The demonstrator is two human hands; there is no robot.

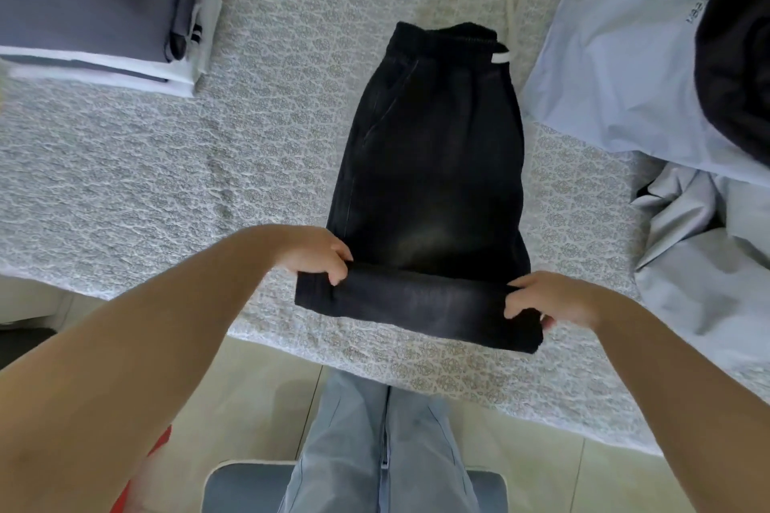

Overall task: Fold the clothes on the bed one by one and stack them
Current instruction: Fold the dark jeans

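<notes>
Black jeans (433, 162) lie lengthwise on the patterned grey bedspread (166, 179), waistband at the far end. The near end is turned up into a fold. My left hand (316, 254) grips the fold's left corner, fingers curled over the cloth. At the fold's right corner my right hand (546, 298) pinches the fabric between thumb and fingers. A stack of folded clothes (96, 8), grey on top and white beneath, sits at the far left of the bed.
Unfolded clothes lie at the right: a pale blue garment (625, 75), a black one (737, 67) on top of it, a light grey one (691, 246) nearer. The bed's edge runs just in front of my legs, with tiled floor below.
</notes>
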